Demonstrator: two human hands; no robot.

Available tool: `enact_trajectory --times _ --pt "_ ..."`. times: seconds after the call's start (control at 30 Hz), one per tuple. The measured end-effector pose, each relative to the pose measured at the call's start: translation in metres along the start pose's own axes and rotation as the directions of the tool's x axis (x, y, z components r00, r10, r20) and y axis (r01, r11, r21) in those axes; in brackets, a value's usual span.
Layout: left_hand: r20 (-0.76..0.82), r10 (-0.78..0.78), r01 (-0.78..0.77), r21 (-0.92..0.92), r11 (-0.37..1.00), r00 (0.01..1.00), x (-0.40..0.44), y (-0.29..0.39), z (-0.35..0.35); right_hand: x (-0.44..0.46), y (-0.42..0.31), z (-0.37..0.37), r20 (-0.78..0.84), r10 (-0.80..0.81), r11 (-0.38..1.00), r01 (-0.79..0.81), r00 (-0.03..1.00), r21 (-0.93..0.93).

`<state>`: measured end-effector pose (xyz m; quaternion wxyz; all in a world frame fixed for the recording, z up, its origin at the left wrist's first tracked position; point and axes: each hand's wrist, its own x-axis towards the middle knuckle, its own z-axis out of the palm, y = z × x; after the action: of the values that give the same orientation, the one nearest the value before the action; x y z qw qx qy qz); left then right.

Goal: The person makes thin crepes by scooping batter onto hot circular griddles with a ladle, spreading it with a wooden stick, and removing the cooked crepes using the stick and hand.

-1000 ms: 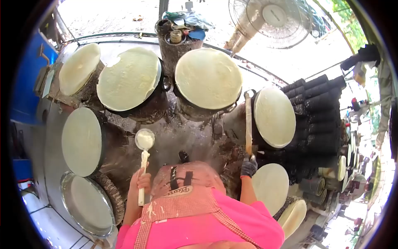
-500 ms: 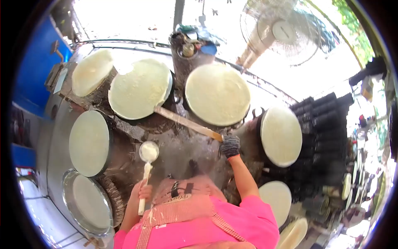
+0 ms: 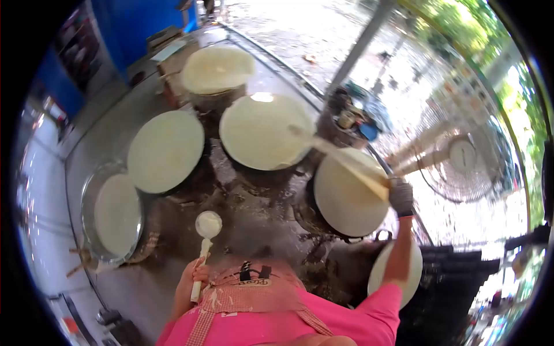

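Dark, stained floor [image 3: 173,230] is ringed by pale-topped rounds [image 3: 166,151]; at near left, a ladle [image 3: 205,247] with paste [image 3: 209,225] in it is gripped by the left hand [image 3: 199,272], fingers wrapped round the handle. At right, a flat stick [image 3: 353,166] is clasped in the gloved right hand [image 3: 401,198], its blurred tip over a far round [image 3: 254,131]. Rounds appear coated already, paste is left, and whether any coat is finished cannot be told.

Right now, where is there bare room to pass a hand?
Stained floor shows bare between the ladle, the apron and the round pots. Grey floor lies open between the basin and the blue panel. It's crowded toward the right, where the right hand holds a stick across two pots in view.
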<state>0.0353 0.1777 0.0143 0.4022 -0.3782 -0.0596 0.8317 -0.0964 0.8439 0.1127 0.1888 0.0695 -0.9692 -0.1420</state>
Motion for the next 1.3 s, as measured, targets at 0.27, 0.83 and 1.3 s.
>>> enact_trajectory --times 0.27,0.83,1.3 --pt "0.312 -0.067 0.09 -0.06 0.994 0.948 -0.052 0.053 -0.035 0.256 -0.081 -0.122 0.235 -0.189 0.938 0.246 0.953 -0.244" --pt "0.19 0.551 -0.444 -0.411 0.796 0.812 -0.057 0.057 0.004 0.662 -0.294 0.066 0.312 0.123 -0.348 -0.253 0.942 0.902" --pt "0.103 0.71 -0.571 -0.52 0.635 0.696 -0.029 0.041 0.115 0.648 -0.411 0.347 0.629 0.526 0.038 -0.755 0.572 0.655"
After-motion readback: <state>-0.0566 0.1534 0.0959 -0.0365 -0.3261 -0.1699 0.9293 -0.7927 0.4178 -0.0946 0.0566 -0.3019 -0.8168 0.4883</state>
